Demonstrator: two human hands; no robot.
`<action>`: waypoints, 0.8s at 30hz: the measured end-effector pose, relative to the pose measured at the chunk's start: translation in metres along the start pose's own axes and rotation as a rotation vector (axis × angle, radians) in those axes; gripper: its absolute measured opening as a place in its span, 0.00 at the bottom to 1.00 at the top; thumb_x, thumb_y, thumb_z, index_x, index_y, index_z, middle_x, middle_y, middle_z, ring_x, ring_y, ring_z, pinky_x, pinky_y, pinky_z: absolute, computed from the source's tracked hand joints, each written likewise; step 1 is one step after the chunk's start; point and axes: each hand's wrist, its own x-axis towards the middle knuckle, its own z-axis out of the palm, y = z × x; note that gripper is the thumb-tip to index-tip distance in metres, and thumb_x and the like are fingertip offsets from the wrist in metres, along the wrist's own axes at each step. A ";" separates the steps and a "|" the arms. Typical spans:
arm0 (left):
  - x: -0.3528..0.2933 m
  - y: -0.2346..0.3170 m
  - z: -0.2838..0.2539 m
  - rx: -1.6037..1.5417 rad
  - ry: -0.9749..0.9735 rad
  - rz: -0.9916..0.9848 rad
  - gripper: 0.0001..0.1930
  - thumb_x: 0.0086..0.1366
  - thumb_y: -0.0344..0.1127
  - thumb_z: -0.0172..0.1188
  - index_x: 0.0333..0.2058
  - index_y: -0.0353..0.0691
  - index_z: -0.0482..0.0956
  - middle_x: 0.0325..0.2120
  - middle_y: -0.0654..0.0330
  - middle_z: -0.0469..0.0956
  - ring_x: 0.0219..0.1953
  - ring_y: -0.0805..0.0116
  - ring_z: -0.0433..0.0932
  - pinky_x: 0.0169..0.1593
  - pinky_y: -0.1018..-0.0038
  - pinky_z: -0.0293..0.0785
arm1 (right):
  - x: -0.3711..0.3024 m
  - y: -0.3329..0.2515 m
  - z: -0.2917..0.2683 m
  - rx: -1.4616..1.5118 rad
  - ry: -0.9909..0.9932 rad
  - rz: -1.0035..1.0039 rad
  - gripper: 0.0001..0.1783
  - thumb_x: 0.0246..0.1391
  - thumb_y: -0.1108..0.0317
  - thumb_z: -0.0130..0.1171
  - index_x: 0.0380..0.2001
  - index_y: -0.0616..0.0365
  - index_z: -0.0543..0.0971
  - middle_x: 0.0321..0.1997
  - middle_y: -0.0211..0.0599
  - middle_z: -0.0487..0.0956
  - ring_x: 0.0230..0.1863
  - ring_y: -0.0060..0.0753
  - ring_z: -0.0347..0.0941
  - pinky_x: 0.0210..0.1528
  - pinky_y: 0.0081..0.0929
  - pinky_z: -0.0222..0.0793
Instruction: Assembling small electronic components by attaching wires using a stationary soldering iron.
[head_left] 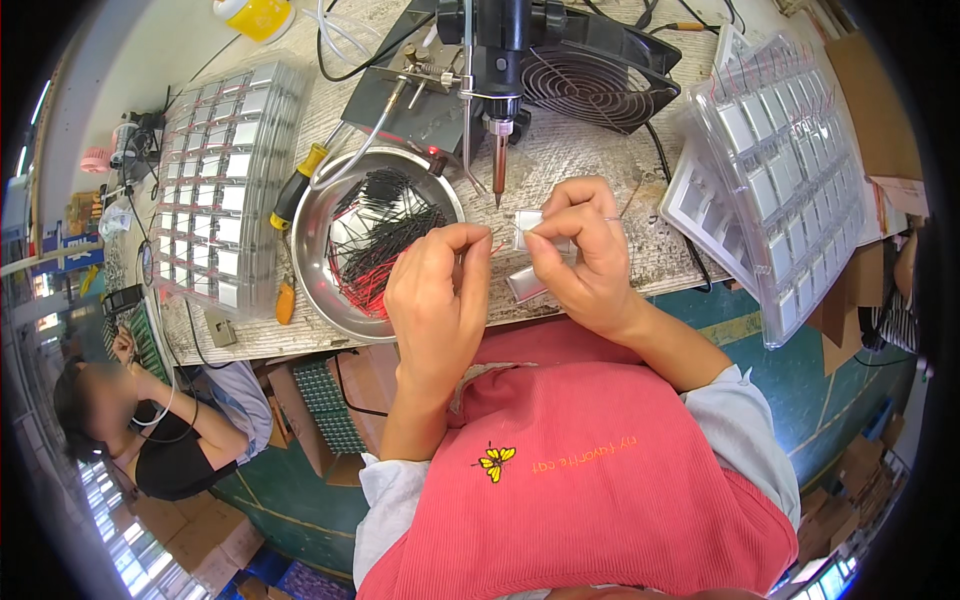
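My left hand [437,292] is closed in a pinch beside the steel bowl [301,262], with a short bit of red wire [498,247] showing at its fingertips. My right hand [588,258] pinches what looks like a thin silvery wire [617,218], whose tail sticks out behind the fingers. Just past those fingertips is a small silver flat cell [526,218], partly hidden by the hand. Another silver cell [526,283] lies nearer the bench edge. A soldering iron tip [498,190] points down from its stand, above and between both hands.
Red and black wires [392,225] fill the bowl. Stacked clear trays of cells stand left [215,190] and right [790,170]. A black fan [600,85] sits behind, a yellow-black screwdriver [297,188] by the bowl. Another person [190,420] works at far left.
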 end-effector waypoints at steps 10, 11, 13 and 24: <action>0.003 -0.002 0.002 0.049 0.051 0.058 0.05 0.54 0.25 0.62 0.31 0.38 0.76 0.21 0.64 0.75 0.17 0.71 0.68 0.26 0.72 0.63 | 0.001 -0.001 0.000 0.036 -0.016 0.001 0.10 0.48 0.78 0.60 0.33 0.58 0.71 0.37 0.40 0.68 0.35 0.29 0.64 0.36 0.23 0.63; 0.003 -0.002 0.002 0.050 0.055 0.062 0.05 0.54 0.25 0.62 0.31 0.38 0.76 0.21 0.64 0.75 0.17 0.71 0.68 0.26 0.72 0.63 | 0.001 0.000 0.000 0.024 -0.017 -0.002 0.10 0.48 0.77 0.60 0.33 0.59 0.71 0.37 0.40 0.68 0.35 0.29 0.64 0.36 0.23 0.63; 0.003 -0.003 0.001 0.050 0.056 0.059 0.05 0.54 0.25 0.62 0.31 0.37 0.76 0.21 0.64 0.75 0.16 0.71 0.68 0.26 0.72 0.63 | 0.001 0.000 0.001 0.011 -0.017 -0.005 0.10 0.47 0.77 0.60 0.33 0.59 0.71 0.37 0.40 0.68 0.34 0.29 0.64 0.36 0.23 0.63; 0.005 -0.002 0.001 0.052 0.076 0.053 0.05 0.54 0.25 0.62 0.30 0.38 0.77 0.20 0.64 0.75 0.16 0.71 0.68 0.26 0.73 0.62 | 0.009 0.002 0.002 -0.015 -0.018 -0.049 0.09 0.43 0.82 0.60 0.29 0.62 0.72 0.36 0.41 0.67 0.31 0.29 0.65 0.29 0.21 0.66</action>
